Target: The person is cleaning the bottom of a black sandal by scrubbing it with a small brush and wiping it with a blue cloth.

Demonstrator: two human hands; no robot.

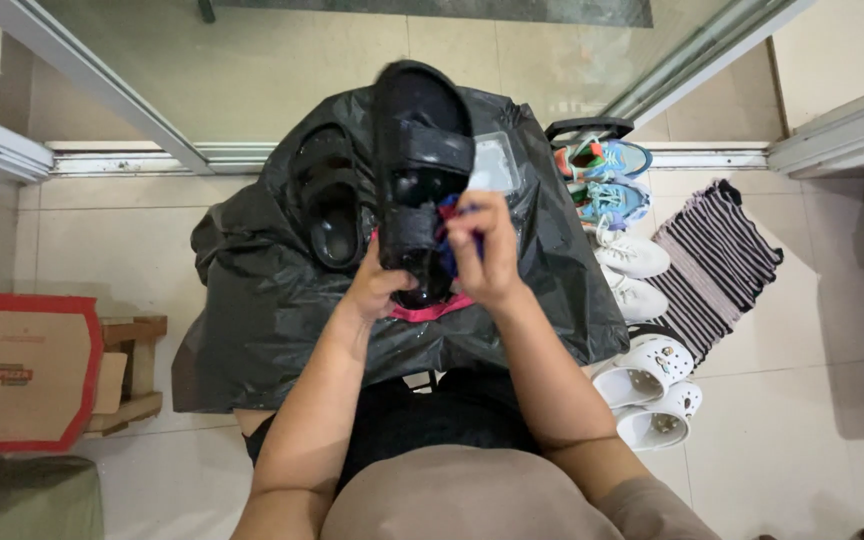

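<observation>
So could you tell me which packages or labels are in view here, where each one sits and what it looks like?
Pizza box: on the floor at far left, flat brown cardboard with a red border and a small printed logo.
Clear plastic packet: on the black plastic sheet, just above the right hand, small and see-through.

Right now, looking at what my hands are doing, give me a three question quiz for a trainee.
1. True or false: the left hand holds a black sandal.
2. What does the right hand press on it? A) brush B) blue cloth C) sponge
3. Fill in: the second sandal lies on a black ____.

Key: 1 true. 2 B, the blue cloth. 3 plastic bag.
</observation>
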